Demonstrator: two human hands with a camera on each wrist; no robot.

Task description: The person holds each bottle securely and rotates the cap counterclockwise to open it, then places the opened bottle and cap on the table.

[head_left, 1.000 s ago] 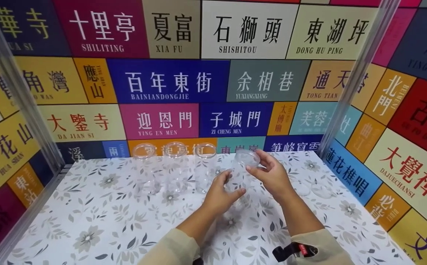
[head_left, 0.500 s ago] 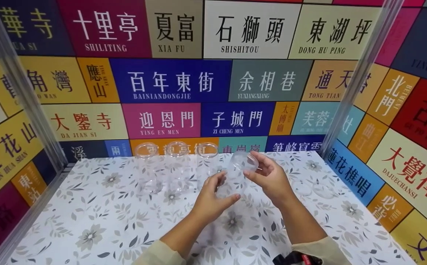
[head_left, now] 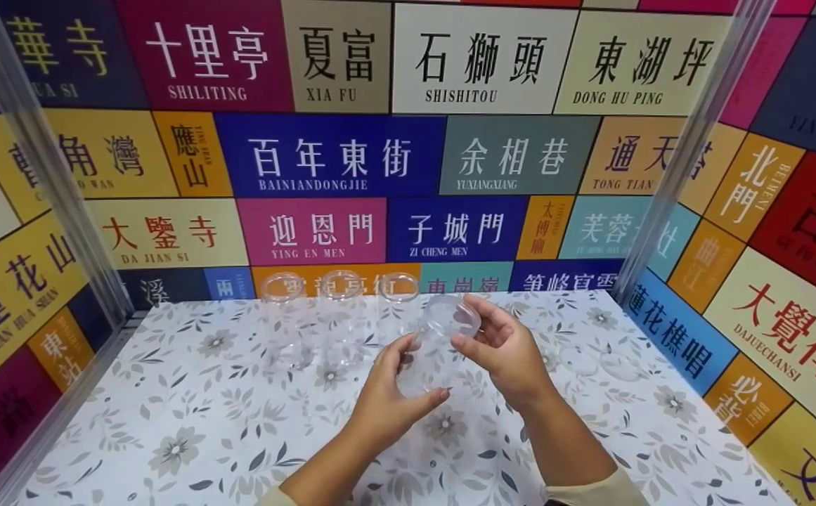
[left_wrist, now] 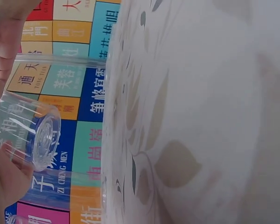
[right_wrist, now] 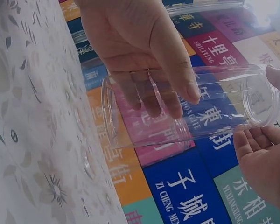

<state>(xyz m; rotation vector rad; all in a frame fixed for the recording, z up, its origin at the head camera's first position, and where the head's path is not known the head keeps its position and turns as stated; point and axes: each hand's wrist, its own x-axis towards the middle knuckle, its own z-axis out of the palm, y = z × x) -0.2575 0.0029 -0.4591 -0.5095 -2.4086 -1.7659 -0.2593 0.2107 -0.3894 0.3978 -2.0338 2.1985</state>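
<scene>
In the head view my left hand (head_left: 386,400) grips a clear plastic jar (head_left: 425,369) low on its side, thumb toward me. The jar leans and is held off the table; the right wrist view shows the fingers through its clear wall (right_wrist: 214,98). My right hand (head_left: 513,351) pinches the rim of a round, clear lid (head_left: 452,316) at the jar's upper end, thumb in front and fingers behind. In the left wrist view the jar's ringed base (left_wrist: 45,142) hangs above the tabletop.
Three similar clear jars, a left one (head_left: 285,323), a middle one (head_left: 343,320) and a right one (head_left: 399,320), stand in a row at the back. Clear round lids (head_left: 622,365) lie on the right of the floral tabletop (head_left: 239,436). A colourful sign-printed wall (head_left: 330,154) rises behind.
Both hands have shifted left and slightly toward me with the jar and lid. The lid's top has turned more into view. The standing jars have kept their places on the table.
</scene>
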